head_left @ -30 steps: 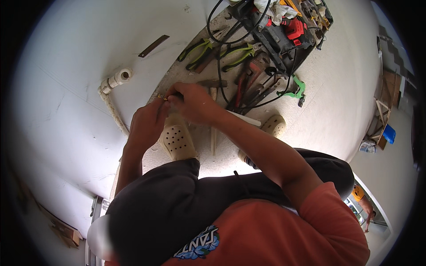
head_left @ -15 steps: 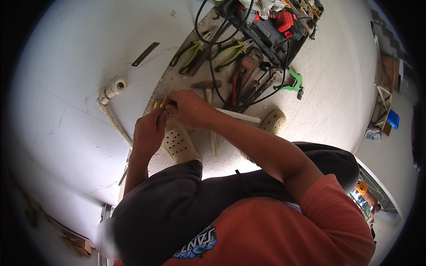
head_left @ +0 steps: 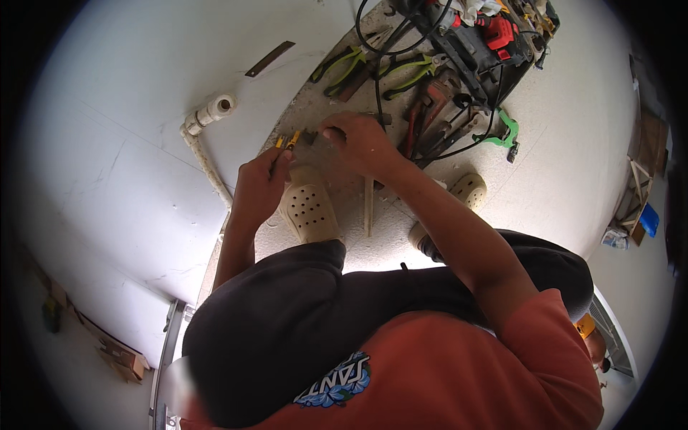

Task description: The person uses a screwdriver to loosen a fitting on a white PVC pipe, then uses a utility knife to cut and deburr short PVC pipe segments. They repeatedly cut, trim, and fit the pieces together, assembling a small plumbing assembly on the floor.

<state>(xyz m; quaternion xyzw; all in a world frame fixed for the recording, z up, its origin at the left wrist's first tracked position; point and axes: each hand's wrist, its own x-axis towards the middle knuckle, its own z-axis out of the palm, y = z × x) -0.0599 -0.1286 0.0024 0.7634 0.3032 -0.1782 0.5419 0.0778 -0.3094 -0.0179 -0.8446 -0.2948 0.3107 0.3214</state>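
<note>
My left hand [head_left: 259,188] is curled shut around a pair of pliers [head_left: 287,140]; only their yellow-and-black handles show, poking out past my knuckles toward the wall. My right hand [head_left: 360,141] is just beside it, fingers bent down and pinching a small dark piece [head_left: 309,136] that sits between the two hands, close to the pliers' tip. I cannot tell what the piece is, or whether the pliers touch it.

Both hands work low over the floor [head_left: 573,143], right above my left foot in its cream clog [head_left: 309,210]. The other clog [head_left: 467,190] is off to the right, partly behind my right forearm. A thin pale strip [head_left: 368,208] lies on the floor between the two clogs.

Beyond my right hand there is a pile of tools: green-handled pliers [head_left: 337,68], a second green-handled pair [head_left: 408,72], a reddish wrench [head_left: 430,107], black cables [head_left: 373,43] and a dark tool bag [head_left: 487,43] with a red item on top. A green clamp [head_left: 507,130] lies at the right of the pile.

To my left, a white pipe [head_left: 208,118] with an open end comes off the white wall [head_left: 129,143] and runs down along it.
</note>
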